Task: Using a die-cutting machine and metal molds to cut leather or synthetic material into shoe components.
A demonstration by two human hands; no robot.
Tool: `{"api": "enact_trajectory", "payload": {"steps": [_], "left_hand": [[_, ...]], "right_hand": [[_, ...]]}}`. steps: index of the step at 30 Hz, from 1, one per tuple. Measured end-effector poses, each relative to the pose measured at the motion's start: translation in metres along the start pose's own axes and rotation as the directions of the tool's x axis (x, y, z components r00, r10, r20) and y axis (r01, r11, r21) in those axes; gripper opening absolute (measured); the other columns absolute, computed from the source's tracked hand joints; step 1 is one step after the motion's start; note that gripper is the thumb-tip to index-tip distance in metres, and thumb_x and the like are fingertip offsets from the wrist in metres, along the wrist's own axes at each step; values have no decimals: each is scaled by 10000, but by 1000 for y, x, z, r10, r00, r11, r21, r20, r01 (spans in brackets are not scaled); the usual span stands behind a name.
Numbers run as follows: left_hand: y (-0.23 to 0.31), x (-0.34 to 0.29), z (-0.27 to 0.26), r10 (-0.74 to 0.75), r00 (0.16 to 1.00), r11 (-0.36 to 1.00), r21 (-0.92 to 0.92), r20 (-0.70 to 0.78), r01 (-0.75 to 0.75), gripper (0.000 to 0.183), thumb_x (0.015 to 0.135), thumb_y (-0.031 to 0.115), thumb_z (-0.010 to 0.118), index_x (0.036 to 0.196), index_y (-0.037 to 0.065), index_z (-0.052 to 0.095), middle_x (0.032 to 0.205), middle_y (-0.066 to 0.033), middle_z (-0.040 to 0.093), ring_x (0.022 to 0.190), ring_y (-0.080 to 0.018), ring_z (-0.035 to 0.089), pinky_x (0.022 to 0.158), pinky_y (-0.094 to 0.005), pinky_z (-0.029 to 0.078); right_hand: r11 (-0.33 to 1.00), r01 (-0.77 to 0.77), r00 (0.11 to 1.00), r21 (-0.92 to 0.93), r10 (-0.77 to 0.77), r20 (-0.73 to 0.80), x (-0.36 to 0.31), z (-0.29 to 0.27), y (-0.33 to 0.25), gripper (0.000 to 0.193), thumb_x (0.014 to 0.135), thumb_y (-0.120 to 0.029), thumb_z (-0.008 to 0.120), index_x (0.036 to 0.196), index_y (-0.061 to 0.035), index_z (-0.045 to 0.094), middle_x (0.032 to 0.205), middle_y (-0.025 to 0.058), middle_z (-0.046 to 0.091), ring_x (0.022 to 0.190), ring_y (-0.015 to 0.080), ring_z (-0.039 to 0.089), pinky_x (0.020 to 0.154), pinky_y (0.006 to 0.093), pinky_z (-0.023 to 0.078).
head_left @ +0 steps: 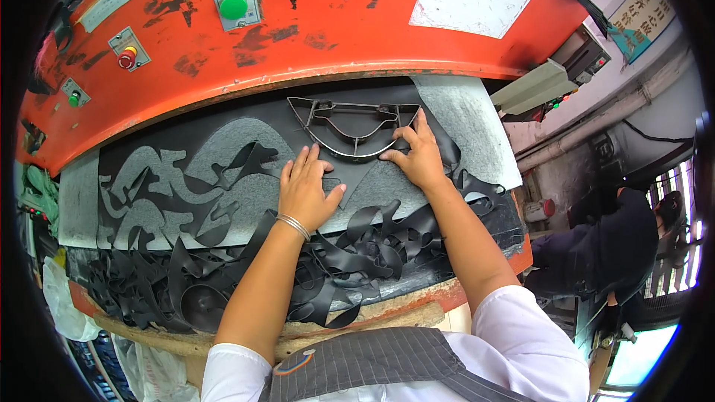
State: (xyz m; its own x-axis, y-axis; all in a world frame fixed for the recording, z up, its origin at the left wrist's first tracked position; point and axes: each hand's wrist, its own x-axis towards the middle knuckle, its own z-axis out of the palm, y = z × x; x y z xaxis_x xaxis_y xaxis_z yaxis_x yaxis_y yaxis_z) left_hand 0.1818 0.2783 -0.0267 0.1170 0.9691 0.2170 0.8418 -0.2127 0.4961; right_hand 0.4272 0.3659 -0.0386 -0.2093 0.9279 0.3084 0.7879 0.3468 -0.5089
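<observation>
The crescent-shaped metal cutting die (357,136), lying on the black sheet (246,108), looks stiff and rather heavy, best held by its rim (356,155), whose right end the right hand (422,158) pinches, while the left hand (304,192) lies spread just beside.

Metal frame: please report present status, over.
Left hand open, beside metal frame; right hand touching its right end. Frame lies on dark sheet. Black strips heaped nearer the body, apart from it.
</observation>
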Motion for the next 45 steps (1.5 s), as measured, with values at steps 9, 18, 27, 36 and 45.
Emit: {"api": "enact_trajectory", "payload": {"steps": [9, 18, 27, 36, 45], "left_hand": [[2, 3, -5, -49, 998, 999, -8, 28, 49, 436, 773, 353, 700, 1079, 74, 561, 1486, -211, 373, 1414, -325, 298, 1130, -480, 187], [4, 1, -5, -57, 998, 996, -71, 26, 58, 438, 776, 358, 694, 1080, 76, 552, 1485, -214, 371, 1418, -319, 291, 1136, -473, 182], [-83, -42, -88, -357, 852, 765, -644, -383, 32, 440, 829, 162, 697, 1230, 34, 568, 1290, -146, 568, 1239, -250, 511, 1040, -375, 399], [-294, -112, -321, -220, 423, 945, -85, -879, 316, 623, 943, 173, 555, 1473, -18, 290, 1561, -182, 240, 1447, -250, 237, 1153, -331, 190], [-139, -201, -229, -402, 839, 874, -427, -366, 233, 298, 913, 218, 618, 1089, -19, 657, 1078, -151, 685, 990, -220, 648, 884, -342, 490]], "right_hand": [[999, -11, 1000, -51, 10, -4, 0, 0, -7, 497, 647, -426, 831, 1040, -194, 634, 1504, 311, 247, 1247, 558, 406, 1019, 509, 398], [992, 49, 999, -116, -49, 3, -4, -4, -3, 498, 665, -446, 816, 1055, -197, 629, 1501, 306, 257, 1237, 560, 414, 1003, 521, 408], [989, 113, 971, -99, -131, -199, -44, -24, -65, 685, 691, -387, 817, 1274, -133, 562, 1299, 236, 496, 1185, 409, 497, 999, 492, 390], [889, 429, 886, 157, -381, -265, 38, -25, -284, 423, 806, -269, 733, 1148, -82, 568, 1002, 120, 632, 831, 307, 654, 682, 409, 531], [879, 409, 880, 244, -451, 150, -95, -27, -229, 425, 826, -337, 719, 1133, -72, 591, 880, 129, 633, 760, 317, 641, 682, 410, 520]]}}
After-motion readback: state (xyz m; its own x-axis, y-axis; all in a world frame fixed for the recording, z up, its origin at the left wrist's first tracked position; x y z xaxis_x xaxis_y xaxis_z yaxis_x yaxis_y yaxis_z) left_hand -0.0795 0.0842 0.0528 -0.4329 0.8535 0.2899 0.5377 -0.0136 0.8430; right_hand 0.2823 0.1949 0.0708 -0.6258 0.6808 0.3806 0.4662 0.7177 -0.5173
